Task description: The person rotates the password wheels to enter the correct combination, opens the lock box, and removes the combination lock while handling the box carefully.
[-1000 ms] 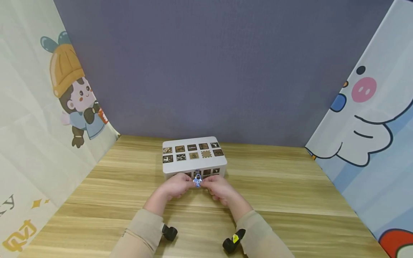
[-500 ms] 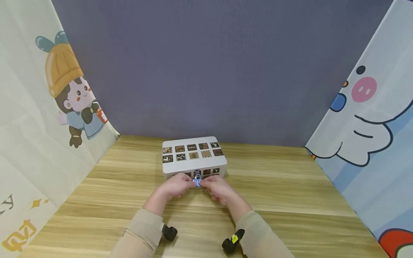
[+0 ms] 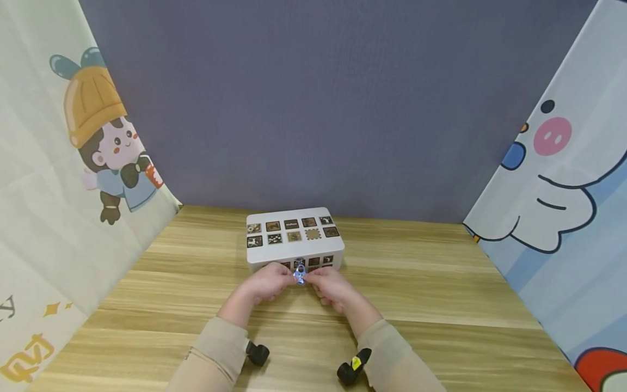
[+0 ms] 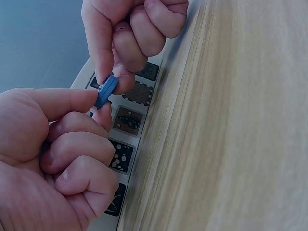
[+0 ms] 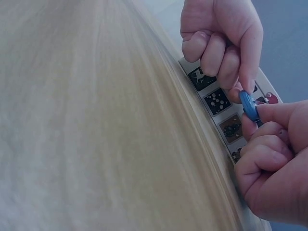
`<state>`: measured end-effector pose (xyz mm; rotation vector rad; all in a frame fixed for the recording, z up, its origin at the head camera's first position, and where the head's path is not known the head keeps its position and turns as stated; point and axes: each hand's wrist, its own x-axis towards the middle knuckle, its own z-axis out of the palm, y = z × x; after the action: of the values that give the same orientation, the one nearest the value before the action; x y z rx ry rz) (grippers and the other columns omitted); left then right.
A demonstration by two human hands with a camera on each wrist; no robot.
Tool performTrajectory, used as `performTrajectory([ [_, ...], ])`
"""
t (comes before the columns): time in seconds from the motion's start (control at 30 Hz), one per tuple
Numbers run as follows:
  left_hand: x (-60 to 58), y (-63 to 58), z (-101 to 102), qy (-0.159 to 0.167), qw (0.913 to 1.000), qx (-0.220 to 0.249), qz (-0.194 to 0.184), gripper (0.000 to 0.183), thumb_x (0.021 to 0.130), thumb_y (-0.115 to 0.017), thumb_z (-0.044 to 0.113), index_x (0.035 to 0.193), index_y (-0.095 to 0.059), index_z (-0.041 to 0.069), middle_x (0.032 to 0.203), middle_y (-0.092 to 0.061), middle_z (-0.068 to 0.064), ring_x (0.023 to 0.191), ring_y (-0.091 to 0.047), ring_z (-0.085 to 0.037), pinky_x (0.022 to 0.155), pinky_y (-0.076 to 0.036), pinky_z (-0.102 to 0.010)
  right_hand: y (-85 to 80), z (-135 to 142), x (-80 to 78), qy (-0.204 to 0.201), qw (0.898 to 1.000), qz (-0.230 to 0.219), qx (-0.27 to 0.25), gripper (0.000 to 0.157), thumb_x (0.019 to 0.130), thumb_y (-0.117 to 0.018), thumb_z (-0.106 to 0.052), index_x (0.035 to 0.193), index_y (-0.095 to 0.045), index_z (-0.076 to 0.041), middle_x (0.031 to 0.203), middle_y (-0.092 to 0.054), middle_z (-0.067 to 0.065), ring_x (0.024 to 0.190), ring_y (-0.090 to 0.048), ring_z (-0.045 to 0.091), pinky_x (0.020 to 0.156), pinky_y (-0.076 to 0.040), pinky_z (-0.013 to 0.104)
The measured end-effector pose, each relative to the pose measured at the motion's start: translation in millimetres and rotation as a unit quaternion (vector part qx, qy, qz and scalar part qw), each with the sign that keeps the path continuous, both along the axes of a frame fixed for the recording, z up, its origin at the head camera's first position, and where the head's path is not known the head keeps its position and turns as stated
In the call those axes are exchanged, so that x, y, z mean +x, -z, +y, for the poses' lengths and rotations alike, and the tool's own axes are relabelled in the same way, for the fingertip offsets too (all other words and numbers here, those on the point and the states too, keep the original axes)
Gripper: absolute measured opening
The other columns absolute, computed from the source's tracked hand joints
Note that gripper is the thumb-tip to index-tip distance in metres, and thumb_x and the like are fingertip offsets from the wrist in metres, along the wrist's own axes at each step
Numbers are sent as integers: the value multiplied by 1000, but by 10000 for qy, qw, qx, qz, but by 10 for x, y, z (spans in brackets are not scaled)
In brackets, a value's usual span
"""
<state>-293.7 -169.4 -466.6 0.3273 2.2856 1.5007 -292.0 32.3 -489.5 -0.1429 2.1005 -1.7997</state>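
A small blue padlock (image 3: 300, 275) is at the front of a white lidded box (image 3: 274, 253), just below the metal hasp (image 3: 299, 261). My left hand (image 3: 267, 281) pinches the padlock's left side between thumb and index finger, its other fingers curled into the palm. From the other side, my right hand (image 3: 335, 287) pinches it the same way. Both wrist views show the blue padlock body (image 4: 107, 91) edge-on between the two hands' fingertips. The box's lid is down, and rows of brown picture squares decorate its top and front.
The box stands near the back of a wood-grain table (image 3: 416, 283), close to a dark grey panel (image 3: 323, 109). Printed cloths hang on the left (image 3: 34, 163) and right (image 3: 588, 207). Black wrist mounts (image 3: 257, 354) sit at both sleeves.
Both hands keep their pinch on the padlock at the same spot, and the box stays put. The printed cloth at the left has drifted slightly leftward.
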Motion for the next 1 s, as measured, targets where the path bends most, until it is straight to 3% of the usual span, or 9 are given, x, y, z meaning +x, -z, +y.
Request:
performTrajectory([
  [0.77, -16, 13, -18, 6, 9999, -90, 56, 26, 98, -65, 19, 85, -65, -4, 53, -37, 7, 41, -27, -7, 39, -24, -20, -25, 54, -26, 2, 9998, -154, -92, 32, 99, -64, -30, 105, -71, 0, 60, -38, -7, 47, -27, 6, 42, -24, 20],
  [1.0, -24, 9, -17, 50, 10000, 2, 17, 24, 98, -65, 18, 91, -69, -4, 53, -37, 8, 41, -28, -6, 39, -24, -20, -57, 100, -54, 56, 9998, -151, -153, 34, 100, -61, -32, 109, -72, 0, 60, -37, -8, 48, -27, 6, 43, -24, 20],
])
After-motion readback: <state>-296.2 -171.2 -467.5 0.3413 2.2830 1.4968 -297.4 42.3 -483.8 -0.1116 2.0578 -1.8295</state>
